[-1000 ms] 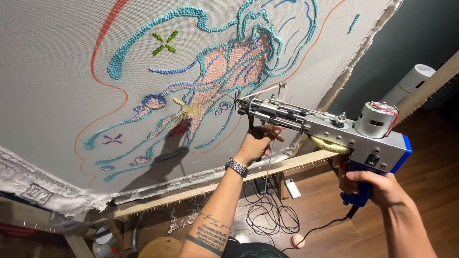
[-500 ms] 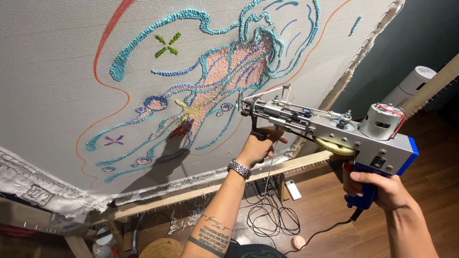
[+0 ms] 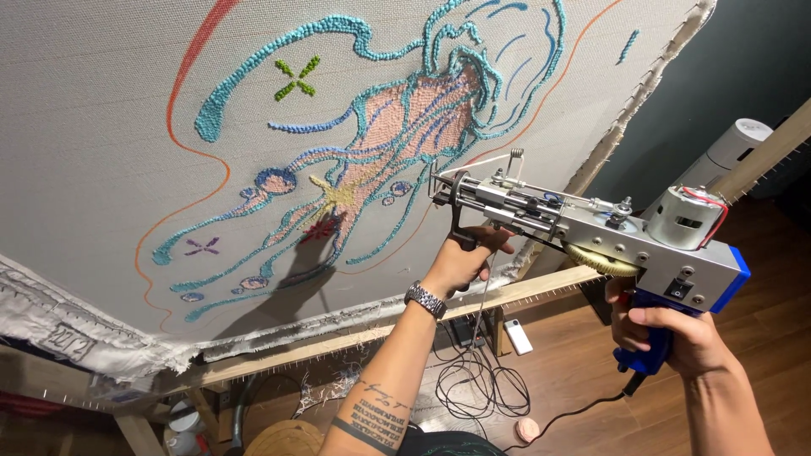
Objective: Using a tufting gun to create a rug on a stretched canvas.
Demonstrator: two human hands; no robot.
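Observation:
A grey metal tufting gun point(image 3: 591, 228) with a blue grip is held in front of a stretched grey cloth point(image 3: 110, 127). My left hand point(image 3: 463, 260) grips the gun's black front handle. My right hand point(image 3: 667, 333) is closed around the blue rear grip. The gun's needle tip point(image 3: 435, 187) sits just off the cloth, beside a tufted design point(image 3: 397, 127) in teal, pink and blue yarn. A silver motor point(image 3: 683, 218) sits on top of the gun at the back.
A wooden frame bar point(image 3: 338, 342) with tack strips runs under the cloth. Black cables point(image 3: 481, 388) coil on the wooden floor, near a white device point(image 3: 518, 336) and a pink ball of yarn point(image 3: 527, 430). A white cylindrical appliance point(image 3: 735, 143) stands at the right.
The gun and both hands have shifted slightly right and down in view, while the cloth's design has slid with the view. Both hands keep their grip.

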